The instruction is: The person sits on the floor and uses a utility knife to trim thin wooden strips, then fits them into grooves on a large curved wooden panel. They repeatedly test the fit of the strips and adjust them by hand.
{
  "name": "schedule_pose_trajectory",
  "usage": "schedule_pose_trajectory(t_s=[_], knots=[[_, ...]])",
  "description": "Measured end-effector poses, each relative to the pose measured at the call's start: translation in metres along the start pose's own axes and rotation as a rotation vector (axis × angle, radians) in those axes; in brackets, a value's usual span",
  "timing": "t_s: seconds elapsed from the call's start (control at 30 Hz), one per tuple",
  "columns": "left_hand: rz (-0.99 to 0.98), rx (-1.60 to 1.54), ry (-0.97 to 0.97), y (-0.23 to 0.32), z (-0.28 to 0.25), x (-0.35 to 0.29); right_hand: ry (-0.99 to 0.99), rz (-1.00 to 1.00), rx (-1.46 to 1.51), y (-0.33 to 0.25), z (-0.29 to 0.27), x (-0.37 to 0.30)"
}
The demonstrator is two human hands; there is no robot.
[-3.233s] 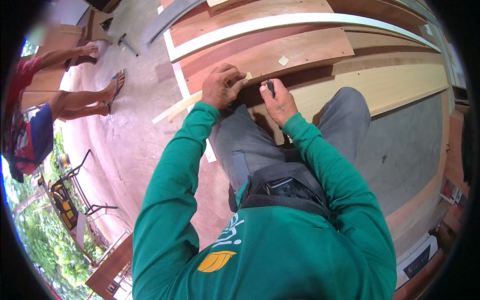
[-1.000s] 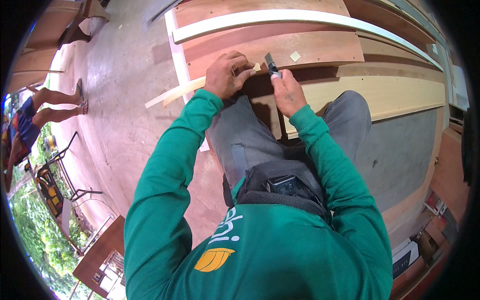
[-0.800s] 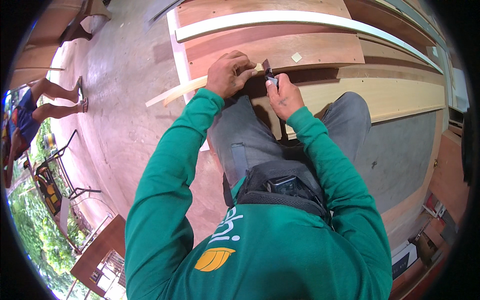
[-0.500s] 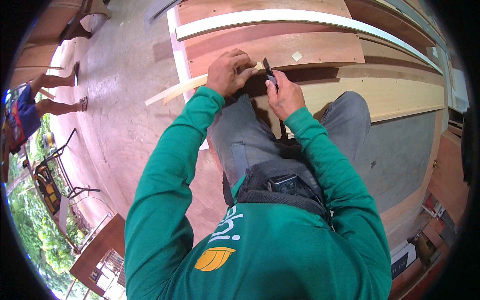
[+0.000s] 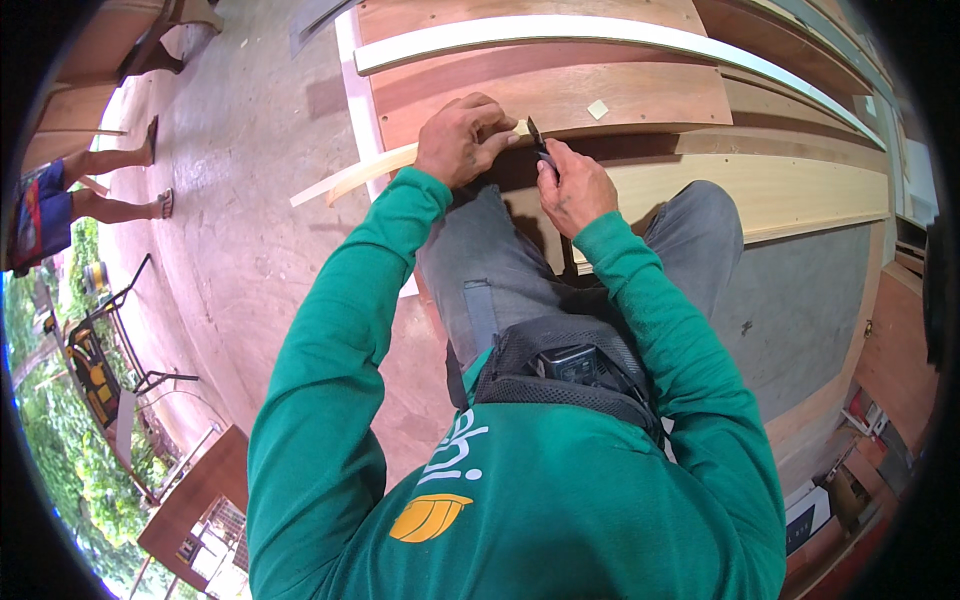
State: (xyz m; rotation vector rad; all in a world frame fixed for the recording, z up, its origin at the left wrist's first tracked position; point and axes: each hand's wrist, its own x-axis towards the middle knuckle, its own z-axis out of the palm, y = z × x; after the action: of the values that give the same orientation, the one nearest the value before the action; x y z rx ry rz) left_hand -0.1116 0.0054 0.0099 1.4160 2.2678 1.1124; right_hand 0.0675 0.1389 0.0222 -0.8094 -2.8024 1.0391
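Observation:
My left hand point(image 5: 465, 140) pinches a thin pale wood strip point(image 5: 372, 173), whose long tail sticks out to the left past my wrist. The strip's short end shows just beyond my fingertips. Closed round a utility knife point(image 5: 540, 145) with a dark handle, my right hand point(image 5: 577, 188) holds its blade pointing up and left, close beside that end. Whether the blade touches the strip I cannot tell. A small pale square chip point(image 5: 598, 109) lies on the reddish wooden board point(image 5: 660, 103) just beyond my hands.
A long white-edged strip point(image 5: 540, 31) runs across the boards at the back. A pale plank point(image 5: 800, 190) lies to the right of my knees. At far left a person's legs point(image 5: 105, 187) stand on the concrete floor, near a black metal stand point(image 5: 130, 330).
The knife has tilted slightly, and my right hand has shifted a little to the right. My left hand keeps its hold on the strip. The person at far left has moved slightly.

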Motion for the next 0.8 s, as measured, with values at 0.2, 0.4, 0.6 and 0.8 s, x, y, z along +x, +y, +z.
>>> schedule_pose_trajectory(t_s=[0.2, 0.4, 0.6, 0.8], knots=[[-0.057, -0.016, -0.028, -0.0013, 0.0002, 0.0013, 0.019, -0.062, -0.062, -0.0013, 0.0033, -0.001], [-0.086, -0.017, -0.043, -0.0011, 0.0003, 0.0014, 0.009, -0.071, -0.145, -0.0031, 0.0036, -0.0021], [-0.014, 0.022, -0.028, -0.0023, 0.0001, 0.0015, 0.021, -0.102, -0.188, -0.0036, 0.0047, -0.0024], [-0.013, 0.004, -0.026, -0.0018, -0.0009, 0.0019, -0.027, -0.092, -0.129, 0.0053, -0.0001, 0.003]])
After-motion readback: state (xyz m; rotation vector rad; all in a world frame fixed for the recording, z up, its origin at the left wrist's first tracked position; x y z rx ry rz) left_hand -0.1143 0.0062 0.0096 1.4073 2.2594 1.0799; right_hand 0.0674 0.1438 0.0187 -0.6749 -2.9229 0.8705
